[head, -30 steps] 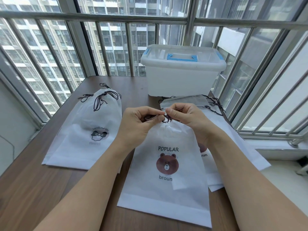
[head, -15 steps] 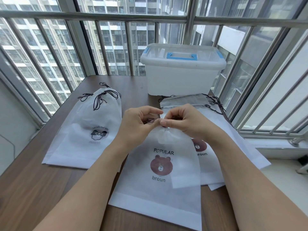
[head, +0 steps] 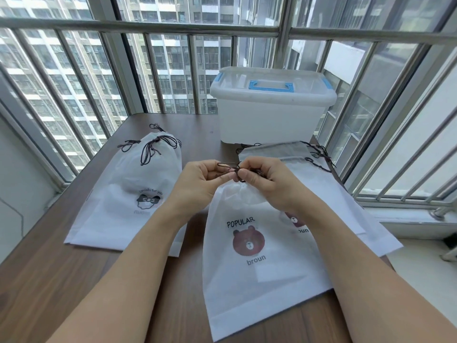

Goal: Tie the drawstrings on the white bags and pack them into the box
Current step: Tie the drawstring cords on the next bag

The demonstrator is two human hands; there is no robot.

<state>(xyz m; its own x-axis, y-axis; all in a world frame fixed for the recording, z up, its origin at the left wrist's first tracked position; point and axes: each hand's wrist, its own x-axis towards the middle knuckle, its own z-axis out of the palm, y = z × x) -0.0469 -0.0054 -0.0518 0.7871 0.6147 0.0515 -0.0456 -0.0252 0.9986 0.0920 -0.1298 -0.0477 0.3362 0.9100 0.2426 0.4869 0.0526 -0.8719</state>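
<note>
A: Where is the bag now, and what do the hands do with it?

B: The bear bag point(head: 257, 246) lies flat on the wooden table point(head: 74, 280), in front of the person. Its neck is gathered. The left hand point(head: 200, 184) and the right hand point(head: 262, 179) are both closed on the dark drawstring point(head: 231, 168), pinching it just above the neck. The knot looks not yet finished, I think.

A: How will this bag handle?

B: I judge it very light and soft. The fabric is thin and a little see-through, and it wrinkles at the neck. It seems empty, so it will fold or slide easily when someone pulls the cord.

A: So where is it best to hold?

B: For tying, at the cord ends close to the neck, as the fingers do now; the cord is thin and may slip. For carrying, I would take it by the gathered neck or lay it over flat fingers.

A: And the others?

B: The tied bags point(head: 138, 184) lie at the left. More bags point(head: 329, 191) lie at the right, partly under the bear bag. The box point(head: 269, 120) stands at the far edge of the table, with its lid on, so it must be opened before packing.
</note>
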